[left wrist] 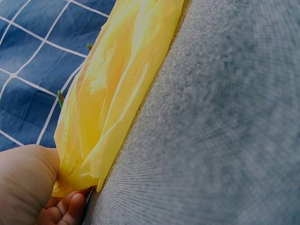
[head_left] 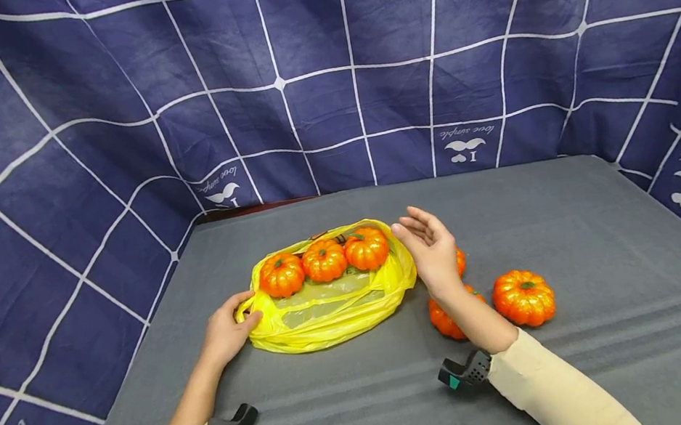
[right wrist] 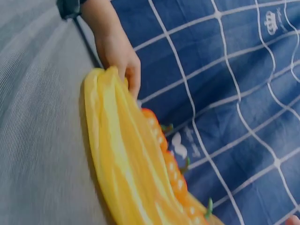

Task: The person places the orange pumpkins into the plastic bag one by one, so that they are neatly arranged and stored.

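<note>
A yellow plastic bag lies on its side of the table with its mouth spread open and upward. Three small orange pumpkins sit in a row along its far side. My left hand pinches the bag's left end between thumb and fingers; the left wrist view shows the gathered yellow film in that grip. At the bag's right rim, my right hand is raised with loosely bent fingers and nothing in it. Its thumb overlaps the rim. In the right wrist view, green stems show above the bag's edge.
Right of the bag, one pumpkin stands fully visible. Two others, a nearer pumpkin and a farther pumpkin, are partly hidden by my right hand and forearm. A grey cloth covers the table, and a blue checked curtain surrounds it.
</note>
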`<state>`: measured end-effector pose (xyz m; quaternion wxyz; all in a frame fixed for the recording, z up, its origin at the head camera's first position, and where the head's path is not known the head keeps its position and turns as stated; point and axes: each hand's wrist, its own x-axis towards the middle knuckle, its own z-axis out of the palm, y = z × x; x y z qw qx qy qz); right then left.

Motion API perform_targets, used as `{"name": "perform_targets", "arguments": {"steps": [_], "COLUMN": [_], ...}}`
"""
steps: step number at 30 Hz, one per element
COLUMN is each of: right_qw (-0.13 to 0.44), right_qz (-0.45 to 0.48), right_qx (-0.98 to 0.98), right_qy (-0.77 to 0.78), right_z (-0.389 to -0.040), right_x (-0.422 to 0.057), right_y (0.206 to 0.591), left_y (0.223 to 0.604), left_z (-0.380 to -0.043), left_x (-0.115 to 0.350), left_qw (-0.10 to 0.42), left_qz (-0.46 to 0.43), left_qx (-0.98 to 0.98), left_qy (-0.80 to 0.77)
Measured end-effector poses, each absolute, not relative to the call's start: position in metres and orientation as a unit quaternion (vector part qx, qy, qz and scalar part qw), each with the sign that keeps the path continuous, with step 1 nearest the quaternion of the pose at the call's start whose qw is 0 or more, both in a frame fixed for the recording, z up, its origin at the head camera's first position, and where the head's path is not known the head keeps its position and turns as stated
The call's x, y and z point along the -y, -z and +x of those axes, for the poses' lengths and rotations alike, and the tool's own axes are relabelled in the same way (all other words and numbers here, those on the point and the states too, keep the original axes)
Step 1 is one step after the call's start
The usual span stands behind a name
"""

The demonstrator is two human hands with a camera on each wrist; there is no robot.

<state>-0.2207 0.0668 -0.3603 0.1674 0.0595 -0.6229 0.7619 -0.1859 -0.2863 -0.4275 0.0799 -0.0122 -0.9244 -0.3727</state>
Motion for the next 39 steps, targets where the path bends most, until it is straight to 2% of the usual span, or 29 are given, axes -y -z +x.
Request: {"name": "perform_targets", "arguments": {"steps": [5,18,29,39], "right_qw": [0.128,0.038,-0.007,-0.043], "right_qz": [0.048,0.113,0.044,0.037], "right_qx": [0.641,0.708,0.765,0.808], "right_qy": [-0.755,-0.696,-0.642,-0.587], "right_z": [-0.221,-0.228,-0.240,-0.241], "right_x": [-0.093,-0.153,-0.161,-0.159], "right_y": [0.361,0.372,0.383,0.391], "left_y": [0.427,0.430,0.428,0.427], "left_z": [-0.185,-0.189,-0.186,-0.186], "left_x": [0.287,0.284,0.285,0.283], "left_qw": [0.087,0.086,0.087,0.088], "left_qz": [-0.013,-0.010,-0.007,-0.005], "left_qx": [0.925,0.925,0.926,0.925], "left_qy": [0.369,0.371,0.368,0.369]}}
